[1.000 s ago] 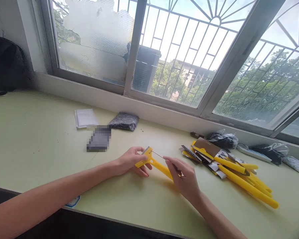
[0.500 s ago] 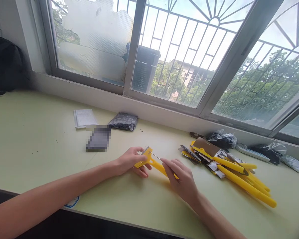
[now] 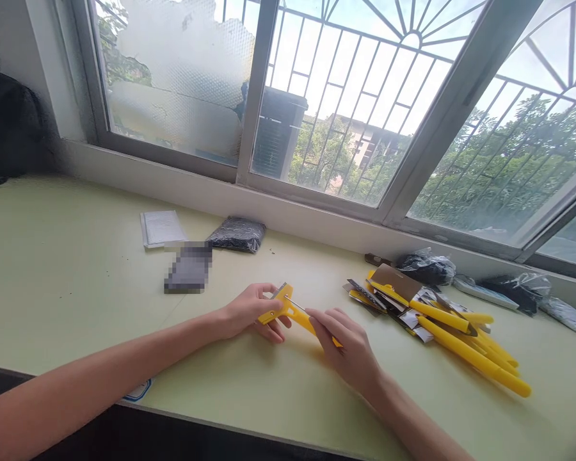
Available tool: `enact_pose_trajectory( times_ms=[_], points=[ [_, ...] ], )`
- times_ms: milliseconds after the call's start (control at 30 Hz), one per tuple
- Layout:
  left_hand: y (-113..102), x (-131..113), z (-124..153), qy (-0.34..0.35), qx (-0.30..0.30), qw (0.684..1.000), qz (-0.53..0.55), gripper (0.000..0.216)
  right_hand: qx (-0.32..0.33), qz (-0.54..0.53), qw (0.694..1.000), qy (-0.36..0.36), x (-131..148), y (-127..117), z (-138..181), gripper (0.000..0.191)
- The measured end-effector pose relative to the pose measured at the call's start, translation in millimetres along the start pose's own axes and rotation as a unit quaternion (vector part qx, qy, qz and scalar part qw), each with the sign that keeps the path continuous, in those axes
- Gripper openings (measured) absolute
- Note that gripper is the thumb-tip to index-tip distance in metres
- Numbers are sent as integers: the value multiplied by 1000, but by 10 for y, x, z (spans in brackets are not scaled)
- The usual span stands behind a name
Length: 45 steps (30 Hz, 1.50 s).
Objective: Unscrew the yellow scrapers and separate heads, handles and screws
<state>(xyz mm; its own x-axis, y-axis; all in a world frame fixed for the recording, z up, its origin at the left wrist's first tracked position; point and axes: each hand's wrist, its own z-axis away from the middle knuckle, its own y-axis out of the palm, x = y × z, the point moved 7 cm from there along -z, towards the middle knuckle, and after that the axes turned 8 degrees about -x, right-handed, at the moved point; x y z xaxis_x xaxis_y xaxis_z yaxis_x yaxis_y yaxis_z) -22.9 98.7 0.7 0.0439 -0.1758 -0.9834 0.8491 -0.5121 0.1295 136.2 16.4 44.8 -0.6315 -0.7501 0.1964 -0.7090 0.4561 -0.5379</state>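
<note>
A yellow scraper (image 3: pixel 288 308) lies on the pale green table (image 3: pixel 67 282), its wide head to the left. My left hand (image 3: pixel 252 311) is closed on that head, thumb on top and fingers under it. My right hand (image 3: pixel 346 347) rests over the handle and pinches a thin metal tool (image 3: pixel 297 303), whose tip reaches the scraper's head. The tool's grip is hidden inside my fingers.
A heap of yellow scrapers (image 3: pixel 465 339) with blades and card packets lies to the right. Black bags (image 3: pixel 425 266) sit under the window sill. A black packet (image 3: pixel 237 233), a white booklet (image 3: pixel 162 226) and a blurred dark item (image 3: pixel 189 267) lie at the back left.
My right hand has slid left along the handle, bringing the thin tool closer to the scraper's head. My left hand has stayed put.
</note>
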Motion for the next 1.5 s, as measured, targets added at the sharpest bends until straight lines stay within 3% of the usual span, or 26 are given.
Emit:
enact_pose_trajectory(
  times_ms=[233, 433, 567, 833, 1267, 1500],
  points=[
    [-2, 0, 2, -3, 0, 1000, 7, 45, -21, -83, 976, 200, -232, -29, 19, 23],
    [-2, -1, 7, -2, -2, 1000, 1, 43, -38, -126, 952, 275, -353, -74, 15, 27],
    [-2, -3, 7, -4, -4, 1000, -1, 43, -69, -83, 969, 224, -297, -152, 11, 24],
    [3, -5, 18, -7, -4, 1000, 4, 49, -43, -45, 998, 34, 45, -104, -81, 22],
    [41, -25, 22, 15, 4, 1000, -6, 40, -29, -36, 999, 20, 40, -79, -80, 23],
    [57, -73, 51, 17, -2, 1000, -7, 44, 0, -20, 999, -29, 107, -75, -81, 27]
  ],
)
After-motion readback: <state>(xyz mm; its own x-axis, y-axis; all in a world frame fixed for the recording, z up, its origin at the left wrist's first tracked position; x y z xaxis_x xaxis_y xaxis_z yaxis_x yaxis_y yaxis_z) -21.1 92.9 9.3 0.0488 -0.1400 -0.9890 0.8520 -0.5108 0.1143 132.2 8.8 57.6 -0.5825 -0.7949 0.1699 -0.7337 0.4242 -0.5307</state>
